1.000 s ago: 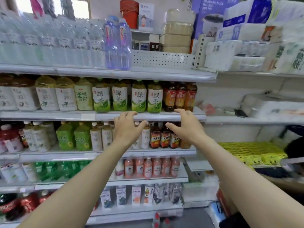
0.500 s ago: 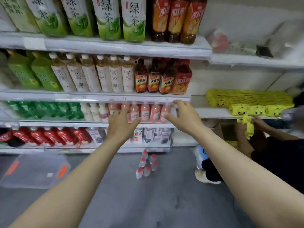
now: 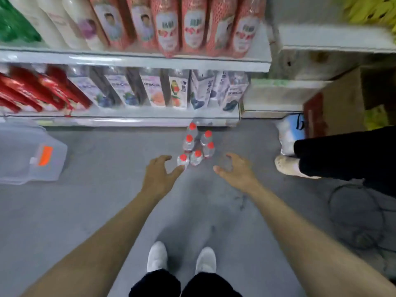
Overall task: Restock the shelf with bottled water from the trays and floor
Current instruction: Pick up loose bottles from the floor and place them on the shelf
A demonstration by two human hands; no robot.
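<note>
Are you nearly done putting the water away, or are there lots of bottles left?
Not nearly. Done: nothing I can see from here; the water shelf is out of view. In hand: nothing yet. The left hand and right hand are empty and spread, reaching down toward the water bottles. Left: six red-capped bottles stand together on the floor by the bottom shelf.

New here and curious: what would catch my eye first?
Six red-capped water bottles stand clustered on the floor before the bottom shelf. The left hand and right hand reach down, open, either side of them. A clear bin sits on the floor at far left.
</note>
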